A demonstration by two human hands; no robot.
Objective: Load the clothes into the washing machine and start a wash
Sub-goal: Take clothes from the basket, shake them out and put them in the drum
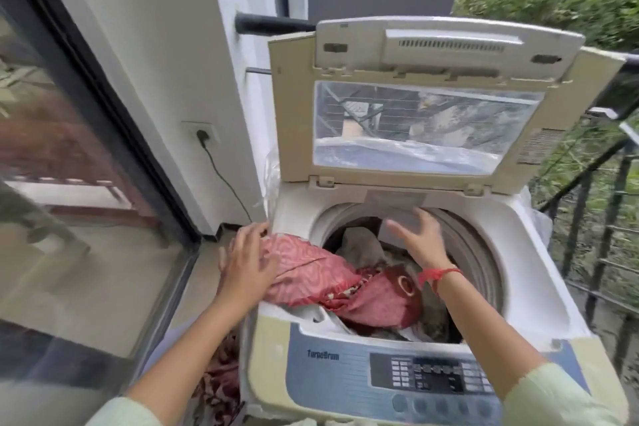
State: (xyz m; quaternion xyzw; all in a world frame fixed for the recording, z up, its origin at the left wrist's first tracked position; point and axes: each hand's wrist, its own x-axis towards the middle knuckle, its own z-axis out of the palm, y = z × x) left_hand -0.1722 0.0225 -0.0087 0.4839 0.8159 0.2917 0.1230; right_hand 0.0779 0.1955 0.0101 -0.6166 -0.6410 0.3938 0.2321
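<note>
A top-loading washing machine (539, 273) stands before me with its lid (428, 93) raised upright. A red patterned cloth (311, 273) lies across the left rim and hangs into the drum (463, 242), on top of other clothes. My left hand (247, 263) lies with spread fingers against the cloth's left end at the rim. My right hand (420, 239) hovers over the drum with straight, spread fingers and holds nothing; a red thread is tied round its wrist. The control panel (432, 380) faces me at the front.
More patterned clothes (221, 380) hang low at the machine's left side. A glass door (69, 166) and a wall with a plugged socket (202, 135) lie to the left. A black railing (594, 218) and greenery border the right.
</note>
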